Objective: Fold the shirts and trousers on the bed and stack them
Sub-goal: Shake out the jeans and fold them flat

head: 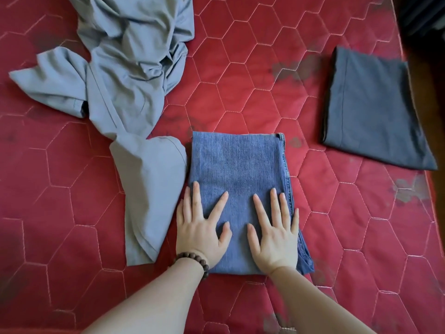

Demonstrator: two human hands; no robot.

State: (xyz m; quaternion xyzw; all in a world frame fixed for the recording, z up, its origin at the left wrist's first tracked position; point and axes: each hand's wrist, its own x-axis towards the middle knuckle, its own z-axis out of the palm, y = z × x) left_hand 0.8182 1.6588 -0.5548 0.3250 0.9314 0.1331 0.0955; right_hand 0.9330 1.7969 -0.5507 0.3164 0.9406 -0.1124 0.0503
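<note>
On the red quilted mattress (240,75), right in front of me, the folded blue jeans (237,169) lie as a neat rectangle, and I use them as my marker for everything else. Both my hands rest flat on their near half, palms down, fingers spread, gripping nothing. My left hand (201,232) presses near the jeans' left edge, a wooden bead bracelet (193,260) around its wrist. My right hand (275,237) presses near their right, seamed edge. Just left of the jeans, touching their edge, the crumpled grey trousers (125,92) sprawl unfolded, trailing away to the far left. Well apart to the right of the jeans and a little farther from me, a folded dark garment (370,107) lies flat by the mattress edge.
</note>
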